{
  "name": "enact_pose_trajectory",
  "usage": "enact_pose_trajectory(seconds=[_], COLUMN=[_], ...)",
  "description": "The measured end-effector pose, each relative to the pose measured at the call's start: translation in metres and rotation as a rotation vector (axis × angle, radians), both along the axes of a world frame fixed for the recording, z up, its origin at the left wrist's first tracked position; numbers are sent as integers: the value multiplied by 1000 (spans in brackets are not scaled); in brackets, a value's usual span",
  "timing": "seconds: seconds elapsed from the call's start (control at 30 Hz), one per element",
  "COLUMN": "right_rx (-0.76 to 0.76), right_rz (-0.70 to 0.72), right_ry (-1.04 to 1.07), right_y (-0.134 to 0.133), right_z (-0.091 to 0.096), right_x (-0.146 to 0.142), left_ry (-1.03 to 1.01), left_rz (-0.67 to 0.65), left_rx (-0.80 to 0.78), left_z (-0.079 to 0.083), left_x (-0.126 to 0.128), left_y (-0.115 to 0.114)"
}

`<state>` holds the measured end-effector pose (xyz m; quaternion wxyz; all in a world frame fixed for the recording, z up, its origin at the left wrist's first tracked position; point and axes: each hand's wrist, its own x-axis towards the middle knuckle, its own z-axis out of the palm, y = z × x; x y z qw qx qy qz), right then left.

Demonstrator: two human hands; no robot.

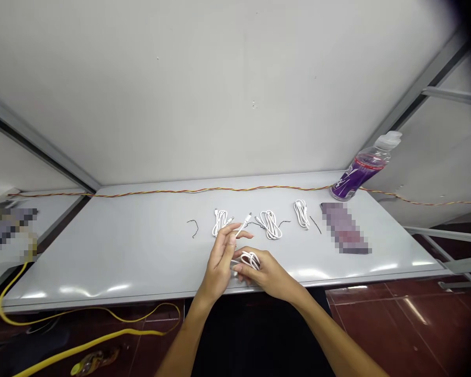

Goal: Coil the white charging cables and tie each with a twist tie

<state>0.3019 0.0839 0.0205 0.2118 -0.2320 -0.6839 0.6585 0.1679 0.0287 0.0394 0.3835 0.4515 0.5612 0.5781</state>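
Bare left hand [220, 267], bare right hand [265, 272]

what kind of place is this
Probably a small electronics or cable workroom, though that's a hedge: coiled white cables lie in a row on a white-topped work table, with a twisted red-and-yellow wire along it and a yellow cable on the floor.

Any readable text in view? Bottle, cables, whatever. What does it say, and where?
Bottle label: white lettering on purple, too blurred to read.
White cable: plugs too small to show any marks.
Pixelated object: nothing legible.
No other text visible.
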Motion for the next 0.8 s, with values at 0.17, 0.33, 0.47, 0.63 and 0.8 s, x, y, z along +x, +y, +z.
enact_pose_trajectory(seconds=[0.17,0.33,0.47,0.63,0.8], right_rx=[63,15,-13,190,400], right_rz=[-46,-69,-117,-459,-645], right_ry=[-2,44,46,46,-11], right_y=[1,2,-2,0,6], right_z=[2,10,14,10,4], right_x=[2,9,10,4,2], left_ry=[12,272,256,139,234], left_rz=[-237,-262,-196,-66,-41], left_rx=[-57,17,106,-2,95], left_z=[6,-6,-15,-14,-17], left_x=[-12,-25,-21,2,22], left_y=[-5,-7,-5,-4,-2])
